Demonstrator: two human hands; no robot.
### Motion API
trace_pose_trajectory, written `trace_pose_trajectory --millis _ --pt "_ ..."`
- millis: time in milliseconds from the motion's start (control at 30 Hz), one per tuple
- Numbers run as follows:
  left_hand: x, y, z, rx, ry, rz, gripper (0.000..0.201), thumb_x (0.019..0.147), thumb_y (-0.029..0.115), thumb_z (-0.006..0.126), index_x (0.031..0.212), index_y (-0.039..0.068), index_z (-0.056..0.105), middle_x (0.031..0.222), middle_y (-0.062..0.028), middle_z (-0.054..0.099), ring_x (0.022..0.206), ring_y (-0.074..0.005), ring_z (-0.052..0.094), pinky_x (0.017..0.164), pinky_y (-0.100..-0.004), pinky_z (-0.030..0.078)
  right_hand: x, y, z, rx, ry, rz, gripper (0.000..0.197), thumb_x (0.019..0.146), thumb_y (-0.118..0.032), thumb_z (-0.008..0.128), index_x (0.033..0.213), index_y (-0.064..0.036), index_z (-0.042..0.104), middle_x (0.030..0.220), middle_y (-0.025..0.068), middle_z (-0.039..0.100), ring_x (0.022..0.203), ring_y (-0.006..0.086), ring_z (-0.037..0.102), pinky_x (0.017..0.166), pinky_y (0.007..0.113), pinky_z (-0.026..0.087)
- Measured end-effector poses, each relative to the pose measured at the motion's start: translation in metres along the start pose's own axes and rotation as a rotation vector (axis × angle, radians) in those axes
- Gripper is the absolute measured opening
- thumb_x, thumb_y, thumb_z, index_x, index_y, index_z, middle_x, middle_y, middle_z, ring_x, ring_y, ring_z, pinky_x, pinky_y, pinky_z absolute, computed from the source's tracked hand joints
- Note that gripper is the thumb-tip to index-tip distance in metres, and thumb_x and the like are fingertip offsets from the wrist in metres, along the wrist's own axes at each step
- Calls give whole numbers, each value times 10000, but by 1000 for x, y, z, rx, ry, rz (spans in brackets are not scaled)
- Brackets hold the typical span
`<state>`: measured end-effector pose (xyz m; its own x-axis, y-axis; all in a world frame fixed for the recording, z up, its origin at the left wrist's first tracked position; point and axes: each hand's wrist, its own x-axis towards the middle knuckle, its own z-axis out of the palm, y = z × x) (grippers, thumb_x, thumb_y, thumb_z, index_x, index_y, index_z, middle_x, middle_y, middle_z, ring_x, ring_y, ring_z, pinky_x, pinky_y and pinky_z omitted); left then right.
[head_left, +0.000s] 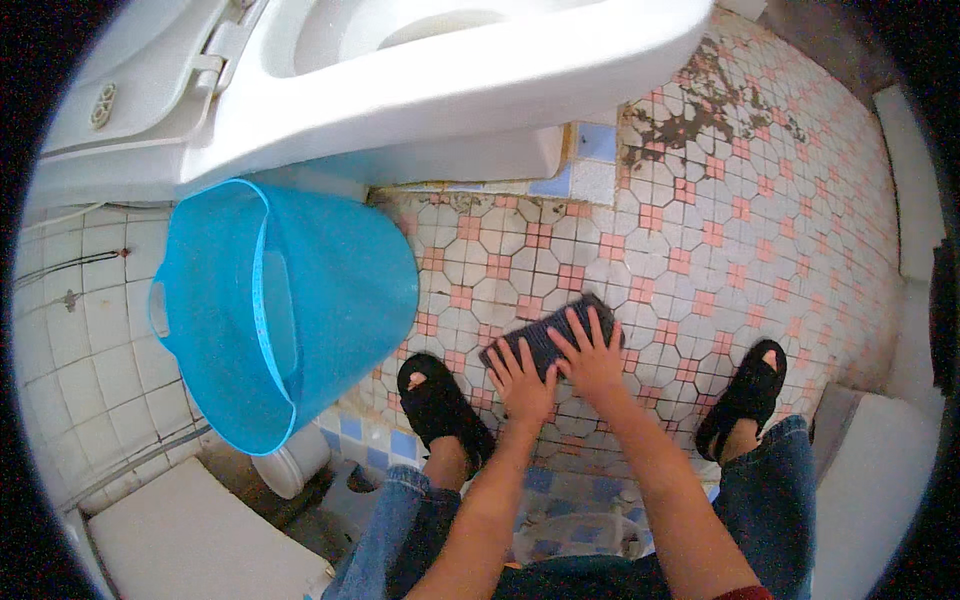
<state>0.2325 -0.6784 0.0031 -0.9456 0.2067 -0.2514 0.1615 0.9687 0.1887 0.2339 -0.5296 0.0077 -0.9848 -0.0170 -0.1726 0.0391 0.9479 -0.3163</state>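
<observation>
Both hands: my left hand [522, 382] and right hand [592, 358] press flat, fingers spread, on the dark cloth [548, 336].
Cloth: on the tiled floor [700, 220], between my sandals.
Bucket: blue bucket [270, 300] at nine o'clock.
Technique: I judge steady weight, short strokes along grout.

Bright even daylight, soft shadows, sharp centre, fisheye-bent dark rim
</observation>
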Motion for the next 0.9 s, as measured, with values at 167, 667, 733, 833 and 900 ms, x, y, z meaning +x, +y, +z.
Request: trace_pose_trajectory --millis 167,667,733,833,900 --pt "-29 11 -3 23 28 39 791 862 480 589 1474 79 291 1555 -255 105 1416 -495 95 1077 -660 171 -39 6 -3 33 -38 40 609 829 -459 627 1398 -397 420 1573 23 208 1439 365 151 1057 729 106" --pt "133 -47 -22 88 243 -160 737 905 472 528 1496 125 257 1529 -278 170 1383 -531 145 1083 -635 195 159 -30 -2 66 114 -78 569 810 -488 623 1356 -408 481 1563 -3 231 1439 334 155 1079 709 98" --pt "143 -65 -27 68 246 -142 742 911 486 517 1502 131 241 1534 -276 155 1391 -525 129 1084 -634 187 171 -42 -2 46 117 -79 570 813 -498 616 1359 -411 477 1563 -7 232 1443 328 143 1083 705 92" --pt "138 -66 -31 76 172 -145 744 918 496 502 1503 118 241 1544 -278 114 1403 -516 99 1063 -666 181 167 -46 -1 0 109 -49 569 815 -517 608 1359 -413 477 1562 -12 233 1449 318 128 1091 697 83" --pt "115 -59 -26 85 159 -116 762 920 503 499 1499 89 228 1529 -303 128 1388 -537 120 1058 -681 166 149 -40 -1 35 77 -64 563 818 -522 602 1356 -412 480 1561 -14 235 1450 313 128 1093 694 76"
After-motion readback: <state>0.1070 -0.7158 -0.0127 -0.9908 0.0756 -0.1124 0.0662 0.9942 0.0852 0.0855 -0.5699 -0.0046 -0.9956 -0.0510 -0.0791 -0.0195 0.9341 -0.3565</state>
